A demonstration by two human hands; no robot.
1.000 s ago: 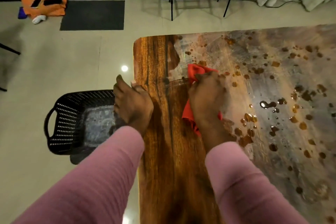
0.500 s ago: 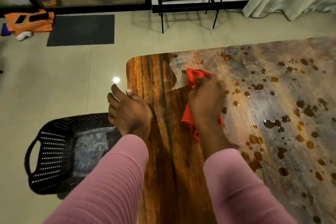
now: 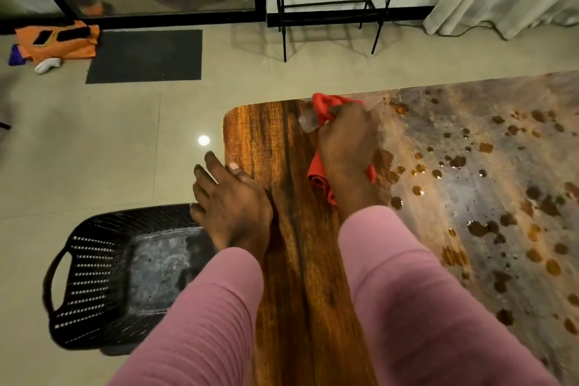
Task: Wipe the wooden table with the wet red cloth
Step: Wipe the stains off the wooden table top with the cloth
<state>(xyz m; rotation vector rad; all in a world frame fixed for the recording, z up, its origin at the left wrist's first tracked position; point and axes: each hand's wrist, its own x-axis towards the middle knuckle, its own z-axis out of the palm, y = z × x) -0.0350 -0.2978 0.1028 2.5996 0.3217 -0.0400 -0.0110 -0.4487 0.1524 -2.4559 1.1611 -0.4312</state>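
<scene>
Right hand (image 3: 346, 147) gripped red cloth (image 3: 326, 106) at wooden table (image 3: 282, 147) far edge. Left hand (image 3: 233, 204) lay spread, bracing left edge. Should overlap strokes rightward into brown spill drops (image 3: 457, 161).

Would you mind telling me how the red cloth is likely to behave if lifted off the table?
Probably floppy: the red cloth bunches in folds under the right hand. Likely heavy for its size, since it wipes a table spotted with brown drops. Lifted, it would probably sag and might drip.
</scene>
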